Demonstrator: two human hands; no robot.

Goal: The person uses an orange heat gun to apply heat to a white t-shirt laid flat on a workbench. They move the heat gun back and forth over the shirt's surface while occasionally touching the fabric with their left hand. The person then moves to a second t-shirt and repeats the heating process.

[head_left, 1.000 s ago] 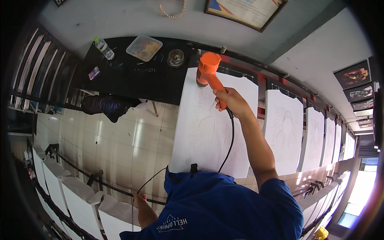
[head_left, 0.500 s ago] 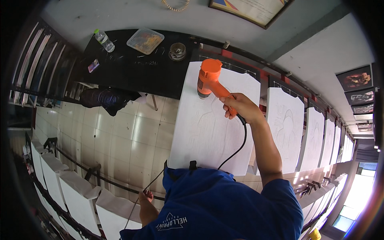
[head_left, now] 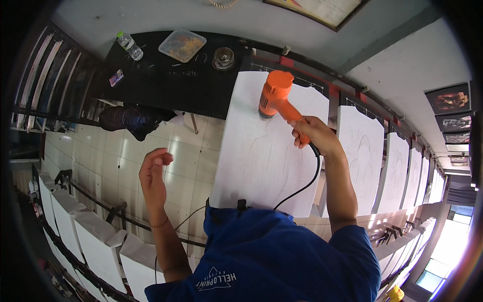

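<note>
My right hand (head_left: 315, 134) is wrapped round the handle of an orange heat gun (head_left: 277, 94), whose dark nozzle points down at the upper part of a white fabric-covered board (head_left: 246, 166). Faint line drawing and lettering show on the white surface. From the handle a black cord (head_left: 302, 189) loops down toward my waist. Out to the left, my left hand (head_left: 155, 171) is raised over the tiled floor, fingers loosely bent and apart, holding nothing. Behind that wrist, a thin stretch of cord (head_left: 191, 216) runs beside my blue shirt.
More white boards (head_left: 358, 156) line up to the right, others (head_left: 98, 241) at the lower left beside a dark rail. A black table (head_left: 151, 93) at the back bears a bottle (head_left: 131, 47), a plastic food box (head_left: 182, 45) and a round glass dish (head_left: 223, 59). Framed screens (head_left: 45, 75) stand far left.
My left hand has let go of the cord and risen up and forward. The heat gun has shifted slightly right in my right hand, its nozzle still over the board.
</note>
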